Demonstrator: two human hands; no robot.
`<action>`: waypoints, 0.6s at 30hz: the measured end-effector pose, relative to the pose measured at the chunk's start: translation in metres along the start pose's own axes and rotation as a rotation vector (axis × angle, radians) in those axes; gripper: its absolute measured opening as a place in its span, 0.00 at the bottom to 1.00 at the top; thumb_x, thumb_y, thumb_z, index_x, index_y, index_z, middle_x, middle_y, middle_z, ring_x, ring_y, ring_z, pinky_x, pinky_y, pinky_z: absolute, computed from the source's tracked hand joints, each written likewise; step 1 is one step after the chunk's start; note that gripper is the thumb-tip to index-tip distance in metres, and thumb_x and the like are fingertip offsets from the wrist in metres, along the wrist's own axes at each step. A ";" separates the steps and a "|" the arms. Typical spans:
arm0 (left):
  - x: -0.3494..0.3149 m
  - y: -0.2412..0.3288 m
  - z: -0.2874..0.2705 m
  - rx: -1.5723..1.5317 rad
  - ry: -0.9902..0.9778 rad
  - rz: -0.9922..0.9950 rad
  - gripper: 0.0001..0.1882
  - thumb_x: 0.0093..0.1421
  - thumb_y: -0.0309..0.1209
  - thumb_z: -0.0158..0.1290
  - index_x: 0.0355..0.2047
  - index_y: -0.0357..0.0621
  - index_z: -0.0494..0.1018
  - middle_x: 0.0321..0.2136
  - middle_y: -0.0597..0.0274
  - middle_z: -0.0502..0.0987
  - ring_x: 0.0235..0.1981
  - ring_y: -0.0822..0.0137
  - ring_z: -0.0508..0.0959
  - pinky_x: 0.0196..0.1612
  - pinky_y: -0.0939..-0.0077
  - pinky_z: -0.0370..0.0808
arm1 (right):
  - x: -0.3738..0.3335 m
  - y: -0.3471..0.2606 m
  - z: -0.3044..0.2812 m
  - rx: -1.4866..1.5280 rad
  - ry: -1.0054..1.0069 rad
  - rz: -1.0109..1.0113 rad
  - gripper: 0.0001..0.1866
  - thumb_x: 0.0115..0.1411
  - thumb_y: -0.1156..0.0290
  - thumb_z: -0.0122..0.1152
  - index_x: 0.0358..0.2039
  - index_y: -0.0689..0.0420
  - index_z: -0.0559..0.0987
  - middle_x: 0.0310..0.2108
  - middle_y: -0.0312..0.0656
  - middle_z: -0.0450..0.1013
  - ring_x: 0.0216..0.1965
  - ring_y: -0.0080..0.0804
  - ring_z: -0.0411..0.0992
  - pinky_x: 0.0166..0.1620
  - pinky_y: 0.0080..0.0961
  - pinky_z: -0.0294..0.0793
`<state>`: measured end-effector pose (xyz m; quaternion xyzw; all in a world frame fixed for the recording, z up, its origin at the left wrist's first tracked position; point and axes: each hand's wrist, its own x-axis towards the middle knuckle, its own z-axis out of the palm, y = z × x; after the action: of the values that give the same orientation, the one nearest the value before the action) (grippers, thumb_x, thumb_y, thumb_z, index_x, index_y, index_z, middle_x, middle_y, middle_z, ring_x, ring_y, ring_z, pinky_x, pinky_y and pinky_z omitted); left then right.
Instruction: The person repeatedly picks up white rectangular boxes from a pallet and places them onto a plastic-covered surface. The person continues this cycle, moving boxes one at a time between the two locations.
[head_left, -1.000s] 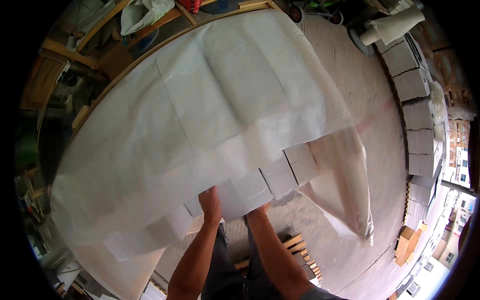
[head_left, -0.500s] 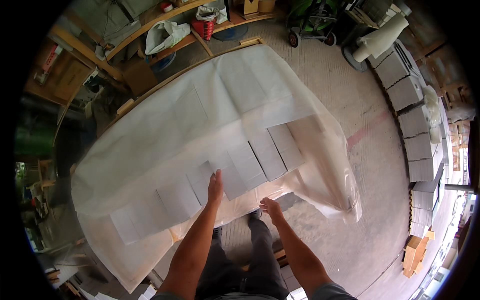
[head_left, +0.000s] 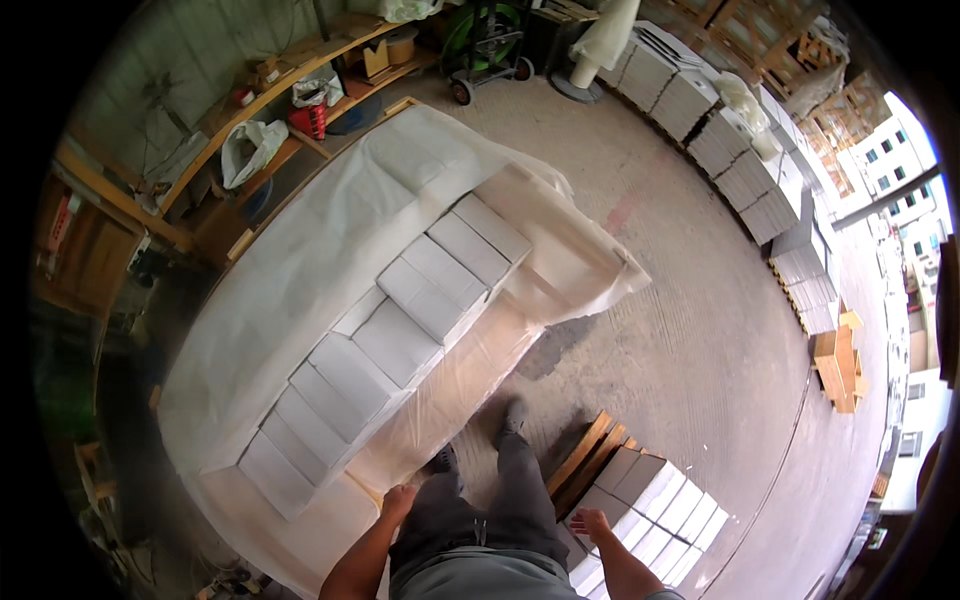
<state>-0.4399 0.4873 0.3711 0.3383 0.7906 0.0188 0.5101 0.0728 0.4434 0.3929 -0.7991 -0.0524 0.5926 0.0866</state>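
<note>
A long stack of white boxes [head_left: 420,300] stands in front of me, draped with a thin white plastic sheet [head_left: 300,270] that is folded back off the near row. My left hand [head_left: 398,498] hangs by my thigh beside the sheet's lower edge, fingers curled loosely and holding nothing. My right hand [head_left: 590,523] is lowered at my right side, fingers spread, above a pallet of white boxes [head_left: 650,510]. My legs and shoes [head_left: 512,418] stand on the concrete floor between the two stacks.
A wooden pallet [head_left: 585,455] lies under the boxes at my right. Rows of stacked white boxes [head_left: 750,170] line the far right. Wooden shelving [head_left: 280,100] with bags runs along the left wall. A green wheeled cart [head_left: 490,45] stands at the back.
Both hands have let go of the sheet on the stack and dropped to my sides. I have stepped back, so the stack looks farther away and the near row of boxes is uncovered.
</note>
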 end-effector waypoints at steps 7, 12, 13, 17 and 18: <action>0.035 -0.124 -0.023 0.214 -0.064 0.140 0.18 0.56 0.41 0.47 0.30 0.36 0.72 0.21 0.57 0.73 0.18 0.67 0.73 0.17 0.72 0.67 | -0.052 0.139 0.029 -0.045 -0.132 -0.098 0.18 0.58 0.60 0.51 0.36 0.64 0.76 0.33 0.44 0.76 0.33 0.39 0.76 0.37 0.32 0.75; -0.001 -0.007 -0.036 0.030 -0.228 -0.090 0.25 0.59 0.44 0.43 0.45 0.33 0.66 0.36 0.51 0.73 0.26 0.61 0.77 0.23 0.69 0.72 | -0.092 0.149 0.025 0.446 0.064 -0.046 0.18 0.59 0.58 0.53 0.37 0.63 0.76 0.31 0.41 0.75 0.30 0.31 0.74 0.31 0.25 0.74; -0.001 0.010 -0.027 0.038 -0.262 -0.078 0.26 0.59 0.45 0.43 0.47 0.33 0.65 0.39 0.49 0.72 0.28 0.59 0.77 0.24 0.68 0.73 | -0.087 0.168 0.022 0.498 0.088 -0.043 0.19 0.59 0.58 0.53 0.36 0.63 0.76 0.30 0.41 0.74 0.30 0.30 0.74 0.31 0.24 0.74; -0.028 0.070 0.023 0.026 -0.197 0.055 0.17 0.57 0.40 0.46 0.33 0.35 0.69 0.26 0.58 0.71 0.21 0.66 0.73 0.16 0.79 0.65 | -0.089 0.240 0.015 0.678 0.042 -0.048 0.20 0.60 0.57 0.52 0.36 0.65 0.75 0.31 0.43 0.74 0.30 0.31 0.74 0.33 0.26 0.74; -0.036 0.084 0.037 0.032 -0.212 0.079 0.17 0.57 0.40 0.46 0.34 0.35 0.69 0.27 0.58 0.71 0.21 0.66 0.74 0.17 0.79 0.66 | -0.094 0.256 0.014 0.668 0.093 -0.064 0.20 0.60 0.57 0.51 0.36 0.65 0.75 0.31 0.43 0.74 0.30 0.32 0.74 0.34 0.28 0.74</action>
<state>-0.3574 0.5209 0.4138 0.3773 0.7186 -0.0097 0.5841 0.0265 0.1758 0.4259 -0.7508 0.1236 0.5369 0.3644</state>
